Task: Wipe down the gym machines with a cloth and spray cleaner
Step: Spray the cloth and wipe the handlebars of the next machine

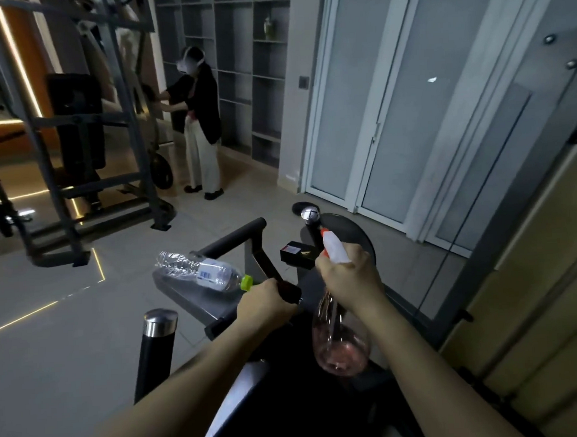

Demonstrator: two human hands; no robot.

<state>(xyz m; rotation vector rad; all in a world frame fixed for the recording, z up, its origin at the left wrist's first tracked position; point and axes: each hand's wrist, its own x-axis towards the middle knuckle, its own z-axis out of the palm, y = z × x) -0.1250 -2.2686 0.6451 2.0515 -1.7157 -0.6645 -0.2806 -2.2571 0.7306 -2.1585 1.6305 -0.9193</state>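
Clenched in left hand [265, 303], dark cloth [289, 290] against machine bar [228, 243]. Grasped in right hand [347, 275] by the neck, spray bottle [340, 342] just right of cloth, nozzle up. Beside left hand, water bottle [196, 271] lying flat.

Left hand [263, 303] grips handlebar [234, 239] — right hand [348, 275], spray bottle [340, 346].

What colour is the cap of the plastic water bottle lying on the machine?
Bright green; the cap shows best in the head view.
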